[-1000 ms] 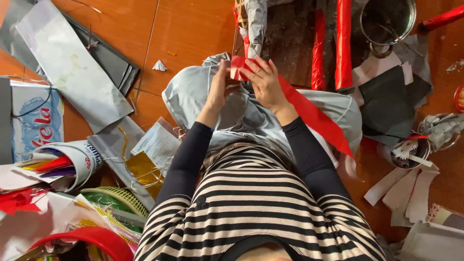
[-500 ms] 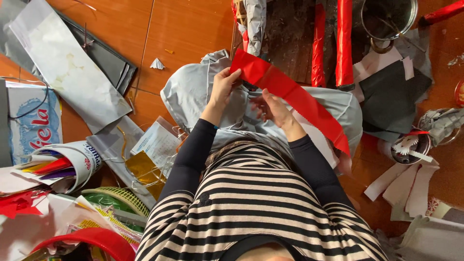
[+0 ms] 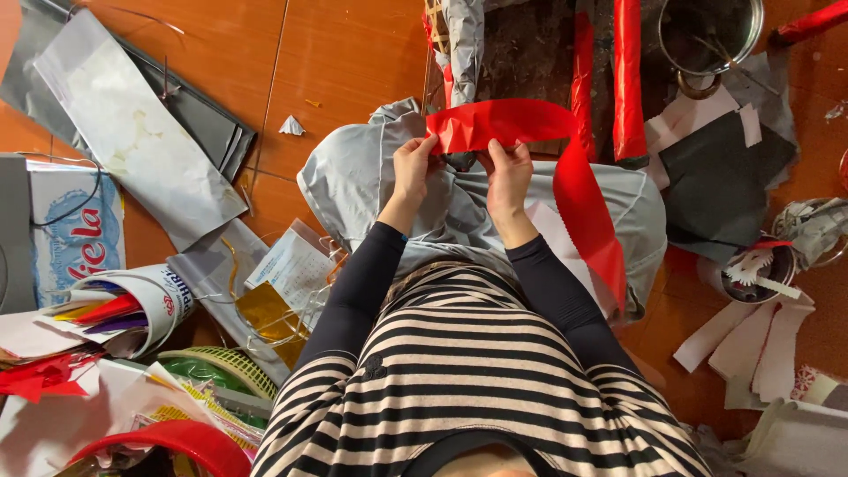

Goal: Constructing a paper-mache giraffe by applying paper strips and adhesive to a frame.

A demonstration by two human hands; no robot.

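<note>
Both hands pinch a red paper strip [image 3: 530,132] above the lap: left hand [image 3: 412,168] fingers clamp its crumpled end, right hand [image 3: 510,172] fingers grip just beside. The strip trails right, past the right fingers; beyond it stands a metal pot [image 3: 711,35].

The fingertips of the left hand [image 3: 412,170] and right hand [image 3: 510,174] are hidden behind the red paper strip [image 3: 530,124]. The strip's lower end vanishes behind the grey cloth [image 3: 353,177]. The metal pot [image 3: 707,40] and the 2 red rolls [image 3: 629,79] are cut off by the top edge.
</note>
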